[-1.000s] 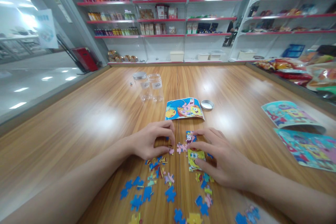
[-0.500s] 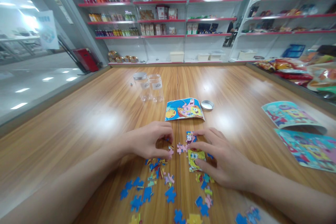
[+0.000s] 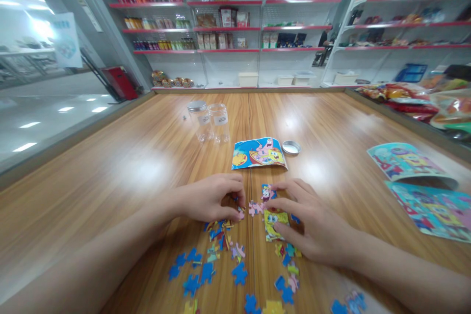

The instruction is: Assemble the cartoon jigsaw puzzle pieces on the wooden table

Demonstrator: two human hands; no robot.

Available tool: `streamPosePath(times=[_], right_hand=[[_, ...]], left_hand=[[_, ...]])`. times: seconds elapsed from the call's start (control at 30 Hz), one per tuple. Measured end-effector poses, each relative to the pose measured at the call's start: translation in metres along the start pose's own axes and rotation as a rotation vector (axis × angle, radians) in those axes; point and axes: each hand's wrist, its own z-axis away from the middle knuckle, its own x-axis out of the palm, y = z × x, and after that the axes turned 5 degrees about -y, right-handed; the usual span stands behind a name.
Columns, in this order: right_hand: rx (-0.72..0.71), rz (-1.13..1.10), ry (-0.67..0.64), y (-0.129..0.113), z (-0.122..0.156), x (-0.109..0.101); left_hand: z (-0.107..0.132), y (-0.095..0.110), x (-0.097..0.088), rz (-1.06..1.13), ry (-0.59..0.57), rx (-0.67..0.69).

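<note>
A small joined patch of jigsaw puzzle [image 3: 273,217], yellow and pink, lies on the wooden table [image 3: 128,167]. My right hand [image 3: 305,223] rests on it with fingers spread, pressing the patch down. My left hand [image 3: 213,201] sits just left of it, thumb and fingers pinched on a small pink puzzle piece [image 3: 240,214] close to the patch's left edge. Several loose puzzle pieces [image 3: 221,255], mostly blue, are scattered in front of both hands. A cartoon reference picture [image 3: 258,153] lies just beyond the hands.
Two clear jars [image 3: 209,121] stand further back, one capped, and a loose metal lid [image 3: 291,147] lies beside the picture. Two more cartoon sheets [image 3: 415,181] lie at the right. Snack bags [image 3: 412,95] line the right edge; store shelves [image 3: 228,24] stand behind.
My left hand has shifted slightly down and right, keeping its pinch on the small piece. My right hand has stayed on the patch.
</note>
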Motion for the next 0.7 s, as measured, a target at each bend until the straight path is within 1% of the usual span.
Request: streamPosePath(times=[0.1,0.2,0.3,0.53,0.7], right_hand=[[0.011,-0.048,0.067,0.001,-0.001,0.000],[0.023,-0.069,0.121,0.002,-0.001,-0.001],[0.018,-0.062,0.116,0.003,0.000,0.000],[0.012,-0.054,0.103,0.003,0.000,0.001],[0.013,-0.053,0.101,0.004,0.000,0.001]], left_hand=[[0.001,-0.003,0.000,0.016,0.009,0.016],[0.002,-0.006,0.000,0.039,0.012,0.076],[0.003,-0.008,0.000,0.031,0.013,0.105],[0.003,-0.012,-0.002,0.021,0.037,0.091],[0.003,-0.010,-0.003,0.027,0.022,0.089]])
